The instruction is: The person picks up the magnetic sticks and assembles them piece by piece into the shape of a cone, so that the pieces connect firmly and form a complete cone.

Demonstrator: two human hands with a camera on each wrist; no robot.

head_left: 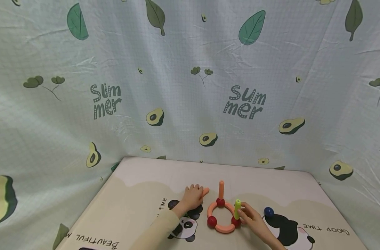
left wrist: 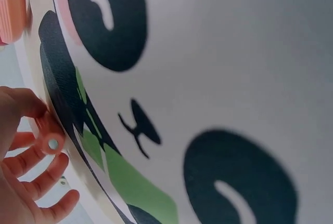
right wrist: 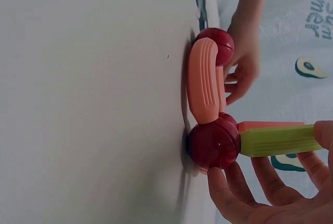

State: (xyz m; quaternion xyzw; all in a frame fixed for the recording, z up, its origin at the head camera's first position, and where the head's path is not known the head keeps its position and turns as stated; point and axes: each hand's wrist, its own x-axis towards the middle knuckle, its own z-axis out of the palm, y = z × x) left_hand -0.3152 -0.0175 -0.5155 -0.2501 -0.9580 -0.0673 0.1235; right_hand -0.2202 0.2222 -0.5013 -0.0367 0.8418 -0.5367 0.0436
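Observation:
Three curved orange rods and red balls form a ring (head_left: 225,229) on the table. From its far red ball (head_left: 220,202) an orange rod (head_left: 221,189) stands upright. A lime-green rod (head_left: 237,209) stands on the right red ball (right wrist: 214,145). My right hand (head_left: 251,216) pinches the green rod near its upper part, with lower fingers by the ball. Left of the ring, my left hand (head_left: 193,197) holds another orange rod (left wrist: 50,135) low over the table, between thumb and fingers. A small pale disc shows in that rod's end. The left red ball (head_left: 212,222) sits at the ring's near left.
A dark blue ball (head_left: 269,211) lies right of my right hand. The table (head_left: 139,180) bears printed pandas and lettering. A dark object's edge (head_left: 87,248) shows at the bottom left. A curtain (head_left: 177,97) with avocado prints hangs behind.

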